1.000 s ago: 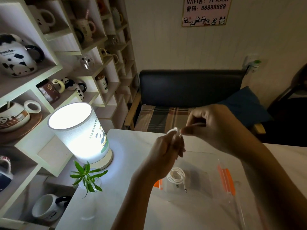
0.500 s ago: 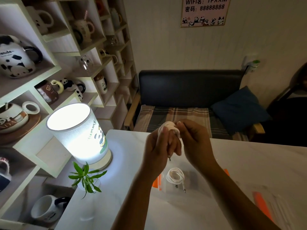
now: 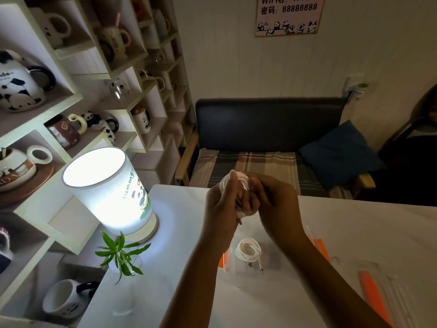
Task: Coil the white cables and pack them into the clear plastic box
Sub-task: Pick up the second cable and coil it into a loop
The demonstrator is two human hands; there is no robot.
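1. While both hands meet above the far part of the table (image 3: 179, 268), the left hand (image 3: 222, 204) is clenched around a small bundle of white cable (image 3: 240, 177), whose loops stick out above its fingers and whose metal plug tip pokes out below the fist.
2. Pressed against it from the right, the right hand (image 3: 276, 204) pinches the same bundle with curled fingers, so the two hands touch around the cable.
3. Directly below the hands, a second white cable (image 3: 248, 250) lies already coiled inside the clear plastic box (image 3: 272, 263), its plug ends trailing toward the near side of the box.
4. Orange latches show at the left and right sides of the box.
5. Near the right edge of the table, a clear lid with an orange strip (image 3: 371, 294) lies flat, apart from the box.
6. At the far left corner of the table stands a lit cylindrical lamp (image 3: 111, 190), and just in front of it, along the left edge, sits a small green plant (image 3: 120, 254) in a glass vessel.
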